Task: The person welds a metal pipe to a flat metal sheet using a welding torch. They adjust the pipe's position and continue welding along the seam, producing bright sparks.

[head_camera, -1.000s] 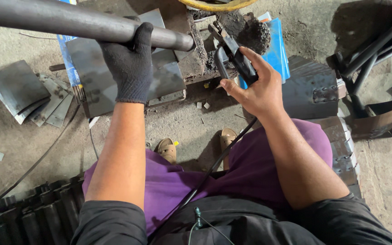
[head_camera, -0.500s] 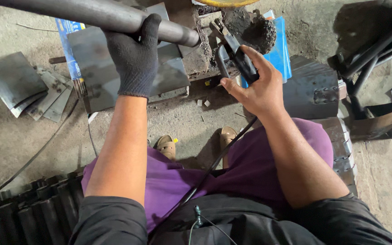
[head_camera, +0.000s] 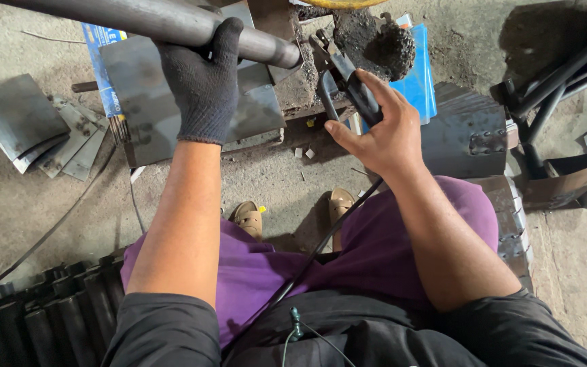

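While my gloved left hand clamps the steel pipe over the floor plate, my right hand grips the electrode holder; a loosened grip could let the pipe roll, I judge.

- Open floor gap between left hand and right hand; only small scraps there.
- Steel pipe bars the way ahead of the left hand.
- Plate stack crowds far left.
- Black frame blocks right side.
- Pipe bundle fills lower left.
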